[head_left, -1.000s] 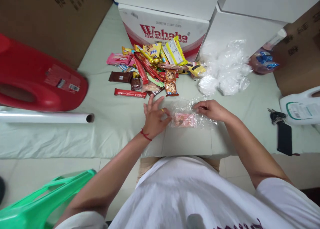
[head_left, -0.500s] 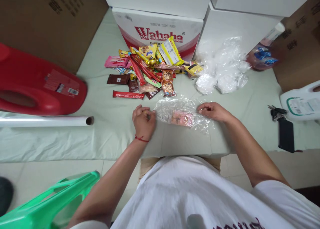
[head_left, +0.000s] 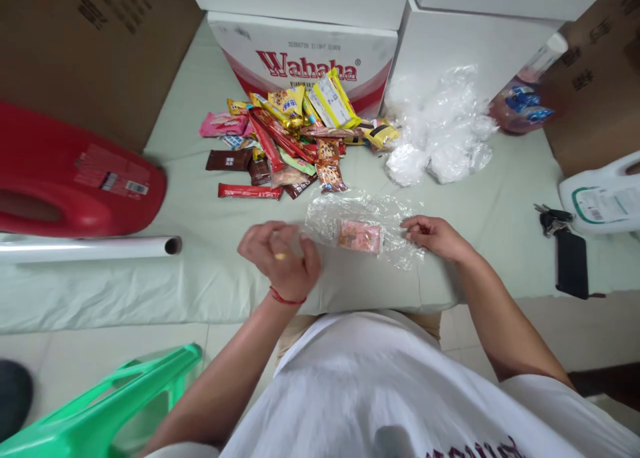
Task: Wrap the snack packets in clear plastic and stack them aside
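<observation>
A clear plastic bag [head_left: 325, 208] lies spread on the table, with a small pink packet [head_left: 360, 236] in the middle of it, inside or beneath the film. At the bag's right edge is my right hand [head_left: 434, 235], fingers bent and closed on the film. My left hand [head_left: 283, 259], a ring on one finger, is raised beside the bag's left edge. Its fingers are curled and smeared by motion, so I cannot tell whether they grip the film. Beyond the bag sits a heap of wrapped snacks [head_left: 285, 138], with a red stick packet [head_left: 250, 191] at its near side.
Crumpled clear bags [head_left: 445, 138] lie right of the snacks, before white boxes [head_left: 310, 51]. To the left are a red jug [head_left: 110, 178] and a white roll [head_left: 90, 247]. A phone [head_left: 572, 263], keys [head_left: 553, 219] and a white jug [head_left: 607, 195] stand or lie right. A green stool [head_left: 115, 405] is below.
My left hand has lifted and turned, coming nearer to me. My right hand has shifted slightly at the bag's right edge. The pink packet stays in about the same place.
</observation>
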`<state>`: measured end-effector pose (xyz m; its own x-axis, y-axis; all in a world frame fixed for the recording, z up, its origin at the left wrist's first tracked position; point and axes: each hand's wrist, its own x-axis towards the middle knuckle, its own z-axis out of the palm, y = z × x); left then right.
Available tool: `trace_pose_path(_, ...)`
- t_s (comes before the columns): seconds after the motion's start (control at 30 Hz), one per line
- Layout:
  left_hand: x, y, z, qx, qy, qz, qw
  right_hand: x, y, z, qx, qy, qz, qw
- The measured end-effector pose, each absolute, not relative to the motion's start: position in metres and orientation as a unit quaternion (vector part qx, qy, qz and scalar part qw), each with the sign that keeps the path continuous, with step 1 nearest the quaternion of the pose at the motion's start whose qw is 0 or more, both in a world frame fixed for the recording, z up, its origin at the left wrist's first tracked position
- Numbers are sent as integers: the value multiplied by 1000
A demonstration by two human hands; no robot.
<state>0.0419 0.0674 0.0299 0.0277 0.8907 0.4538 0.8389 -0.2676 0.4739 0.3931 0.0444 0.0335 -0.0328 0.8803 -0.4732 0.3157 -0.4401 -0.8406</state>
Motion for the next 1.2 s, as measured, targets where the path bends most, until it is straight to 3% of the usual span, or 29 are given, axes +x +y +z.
trace_pose_path(0.17,77,55,30,891,369,219,146,395,43,28,-648,-468,543,258)
trace_pose_path(0.27,99,66,28,903,353,195,151,404,42,27,-664,-503,503,230)
trace_pose_path(0.43,107,78,19,900,374,132,179,407,63,45,-748,-610,223,136)
trace_pose_path(0.57,104,75,14,899,376,134,182,379,107,56,-673,-716,130,130)
trace_pose_path(0.77,101,71,15,884,386,174,198,338,164,36,-601,-775,192,42)
trace_pose_path(0.9,99,74,14,878,408,168,186,338,176,35,-591,-748,294,68)
trace_pose_path(1.2,102,77,14,874,428,167,160,326,141,81,-513,-828,206,91)
